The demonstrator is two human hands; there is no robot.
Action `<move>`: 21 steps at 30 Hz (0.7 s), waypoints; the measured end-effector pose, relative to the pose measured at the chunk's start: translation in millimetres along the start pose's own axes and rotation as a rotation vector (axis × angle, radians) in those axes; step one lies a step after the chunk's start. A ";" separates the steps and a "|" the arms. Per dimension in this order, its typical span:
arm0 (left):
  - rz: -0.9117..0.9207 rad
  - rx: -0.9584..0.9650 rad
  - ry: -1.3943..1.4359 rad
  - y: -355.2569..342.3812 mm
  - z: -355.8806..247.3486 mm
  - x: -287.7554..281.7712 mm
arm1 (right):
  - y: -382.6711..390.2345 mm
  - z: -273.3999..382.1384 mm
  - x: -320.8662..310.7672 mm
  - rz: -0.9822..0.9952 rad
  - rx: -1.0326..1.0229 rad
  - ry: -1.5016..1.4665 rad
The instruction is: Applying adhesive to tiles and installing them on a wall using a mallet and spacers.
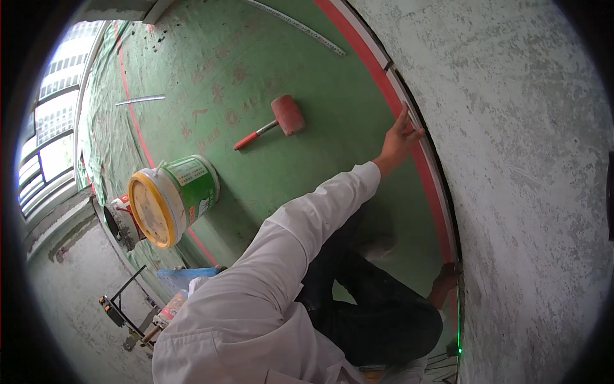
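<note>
My left hand (403,137) reaches out to the foot of the wall. Its fingers are apart and rest on a narrow pale skirting strip (404,89) that runs along the wall beside a red band. Lower down, my right hand (444,283) is dim and partly hidden behind my dark-trousered knee. It lies close to the same wall edge, and its fingers cannot be made out. A rubber mallet (289,115) with a reddish head and red grip lies on the green floor sheet (256,57), left of my left hand and touched by neither hand.
A green and white bucket (192,185) with a yellow rim stands at left. A measuring strip (300,27) lies at the far side, a shorter one (141,100) further left. Rough grey wall (518,160) bounds the right. A green light (459,351) glows at its foot; windows (54,121) are at left.
</note>
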State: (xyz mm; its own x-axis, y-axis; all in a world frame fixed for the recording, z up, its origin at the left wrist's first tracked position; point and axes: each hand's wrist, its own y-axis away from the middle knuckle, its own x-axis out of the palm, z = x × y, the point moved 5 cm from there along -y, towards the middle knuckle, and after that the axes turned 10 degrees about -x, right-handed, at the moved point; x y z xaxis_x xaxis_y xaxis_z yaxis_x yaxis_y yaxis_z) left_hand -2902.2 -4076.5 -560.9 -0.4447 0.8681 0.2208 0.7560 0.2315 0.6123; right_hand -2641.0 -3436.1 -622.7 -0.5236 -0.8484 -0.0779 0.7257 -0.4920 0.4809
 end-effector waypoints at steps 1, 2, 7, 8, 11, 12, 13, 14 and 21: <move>0.005 0.031 0.015 -0.2 0.0 2.4 | -2.2 5.0 -2.1 0.063 -0.038 0.172; 0.012 0.062 0.034 -1.0 -0.1 4.7 | -5.0 12.3 -4.6 0.123 -0.078 0.347; 0.012 0.124 0.063 -8.0 -4.9 -8.4 | 11.7 17.3 34.6 0.054 -0.002 0.446; -0.021 0.129 -0.020 -3.8 -2.4 -25.5 | 30.6 -5.6 48.8 -0.204 0.192 0.041; 0.063 0.023 0.103 -6.8 -3.1 -2.3 | 24.1 34.5 37.3 -0.109 0.155 0.061; 0.066 0.020 0.112 -6.4 -4.0 0.7 | 24.0 40.0 34.8 -0.112 0.149 0.067; 0.050 0.057 0.065 -6.8 -5.5 -5.9 | 27.0 33.9 40.7 -0.146 0.149 0.058; 0.031 0.093 0.015 -7.1 -7.2 -13.4 | 29.9 26.7 47.5 -0.178 0.151 0.050; 0.094 -0.078 0.086 1.4 -7.0 -0.4 | 33.5 46.3 39.8 -0.252 0.147 0.113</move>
State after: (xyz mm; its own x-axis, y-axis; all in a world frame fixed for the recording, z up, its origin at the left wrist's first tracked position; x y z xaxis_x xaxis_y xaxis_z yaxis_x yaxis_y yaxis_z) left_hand -2904.3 -4079.6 -554.9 -0.4156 0.8426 0.3425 0.7581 0.1128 0.6423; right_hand -2658.2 -3477.3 -569.2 -0.6202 -0.7235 -0.3033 0.5025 -0.6632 0.5546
